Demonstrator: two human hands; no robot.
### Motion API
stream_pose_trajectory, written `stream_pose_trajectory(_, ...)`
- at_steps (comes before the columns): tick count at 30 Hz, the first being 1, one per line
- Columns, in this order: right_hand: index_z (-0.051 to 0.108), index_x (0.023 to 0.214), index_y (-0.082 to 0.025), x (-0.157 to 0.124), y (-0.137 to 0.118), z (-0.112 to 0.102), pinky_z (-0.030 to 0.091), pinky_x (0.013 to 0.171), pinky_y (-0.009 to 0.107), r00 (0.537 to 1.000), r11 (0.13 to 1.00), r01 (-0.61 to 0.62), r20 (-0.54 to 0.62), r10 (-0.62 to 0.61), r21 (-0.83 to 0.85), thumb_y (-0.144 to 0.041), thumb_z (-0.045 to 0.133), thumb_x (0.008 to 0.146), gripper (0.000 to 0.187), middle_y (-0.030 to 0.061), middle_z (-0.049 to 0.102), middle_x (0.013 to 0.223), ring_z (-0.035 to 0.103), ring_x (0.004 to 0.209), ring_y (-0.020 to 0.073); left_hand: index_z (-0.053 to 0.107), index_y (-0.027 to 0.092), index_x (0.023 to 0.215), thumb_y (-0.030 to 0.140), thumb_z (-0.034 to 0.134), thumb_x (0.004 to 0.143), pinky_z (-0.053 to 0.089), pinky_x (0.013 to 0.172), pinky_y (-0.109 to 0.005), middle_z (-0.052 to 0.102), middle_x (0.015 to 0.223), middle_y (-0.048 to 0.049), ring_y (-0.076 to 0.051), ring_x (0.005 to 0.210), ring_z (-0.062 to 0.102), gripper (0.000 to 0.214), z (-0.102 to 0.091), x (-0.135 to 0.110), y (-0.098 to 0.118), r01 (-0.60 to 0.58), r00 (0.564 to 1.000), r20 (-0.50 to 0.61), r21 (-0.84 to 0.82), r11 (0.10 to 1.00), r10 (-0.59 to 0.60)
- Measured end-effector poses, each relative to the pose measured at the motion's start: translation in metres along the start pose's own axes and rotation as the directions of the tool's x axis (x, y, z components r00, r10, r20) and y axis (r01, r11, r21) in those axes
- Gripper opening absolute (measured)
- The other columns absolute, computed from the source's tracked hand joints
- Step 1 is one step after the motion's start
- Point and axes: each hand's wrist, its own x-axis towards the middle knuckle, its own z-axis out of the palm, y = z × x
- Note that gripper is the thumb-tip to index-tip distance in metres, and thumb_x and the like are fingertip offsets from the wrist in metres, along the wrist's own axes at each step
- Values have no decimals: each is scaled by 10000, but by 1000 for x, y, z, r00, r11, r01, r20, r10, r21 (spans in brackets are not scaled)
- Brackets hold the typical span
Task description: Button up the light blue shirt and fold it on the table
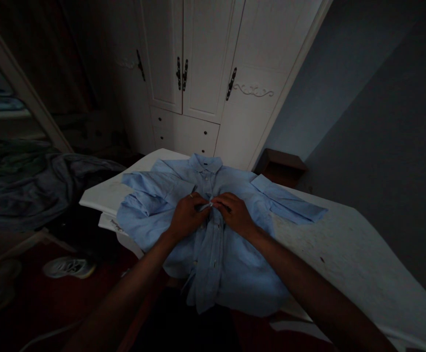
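A light blue button-up shirt (247,274) lies spread front side up on a white table (330,239), its collar toward the wardrobe and its hem hanging over the near edge. At the middle of the shirt's front, my left hand (190,211) pinches the cloth of the button placket. Close beside it, my right hand (233,209) pinches the same strip, the fingertips of both hands nearly meeting. The cloth between them is slightly raised. Any button there is too small to make out. Below the hands, the placket hangs loose with buttonholes showing.
Behind the table stands a white wardrobe (205,58) with dark handles. A brown box-like piece (284,164) is at the wall to the right. On the left are a heap of grey cloth (51,190) and a sneaker (69,267) on the red floor.
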Motion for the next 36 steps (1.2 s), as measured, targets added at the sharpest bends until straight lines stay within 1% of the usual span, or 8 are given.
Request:
stream_pose_trajectory(3,713,960,-220,-1,-2,1,506,823,325,999,998,43,-20,-44,-48,-272,518,953,202,58,706,912,628,887,190,735,169,801,210,654,775,481,715,-303,663,773,-31,-169,740,629,94,0,0,-1,0,1000,-19,-18,1000,0)
stream_pose_trajectory(7,693,943,-211,-2,-6,-1,503,810,330,997,986,76,19,-74,-150,-223,480,961,215,66,695,890,613,871,199,732,168,781,198,674,756,479,690,-285,651,754,-22,-155,715,621,70,-1,0,-1,-30,999,-17,-70,997,28)
stream_pose_trajectory(10,682,943,-216,-1,-10,-2,500,810,335,997,976,77,35,-72,-203,-194,476,956,207,71,694,904,604,878,207,736,181,776,244,677,782,485,696,-285,659,747,-23,-157,718,625,86,-2,-1,-1,-55,998,-36,-83,995,52)
stream_pose_trajectory(14,677,952,-211,-2,-12,-2,498,805,346,995,967,95,25,-92,-236,-164,461,951,220,79,687,909,593,878,218,739,193,801,341,629,849,499,741,-302,693,791,-38,-168,753,649,191,-2,-2,1,-51,998,-49,-79,996,47)
stream_pose_trajectory(20,681,951,-213,-4,-11,1,499,806,362,997,969,74,26,-70,-237,-174,472,946,213,85,674,901,587,883,228,724,198,811,427,623,858,500,740,-323,714,822,-54,-188,769,658,255,0,-4,1,-42,999,-25,15,999,42)
stream_pose_trajectory(23,677,952,-213,-4,-10,2,498,805,353,997,969,71,29,-66,-237,-181,473,950,207,81,673,901,586,880,221,721,193,844,395,631,856,501,757,-320,711,843,-58,-191,797,659,221,0,-4,-1,-67,998,-3,10,998,67)
stream_pose_trajectory(27,669,963,-197,-4,-10,2,501,802,349,997,972,72,28,-67,-226,-177,470,951,201,84,677,913,587,889,222,717,182,852,318,658,834,494,746,-318,705,833,-50,-188,784,653,150,-1,-3,-1,-53,999,12,26,998,52)
stream_pose_trajectory(36,671,963,-215,-4,-7,6,501,812,337,999,990,47,13,-46,-137,-195,473,952,199,69,675,906,598,889,207,700,185,764,271,663,791,482,694,-285,670,749,-21,-165,730,631,97,-2,-1,-3,-34,999,-12,-3,999,33)
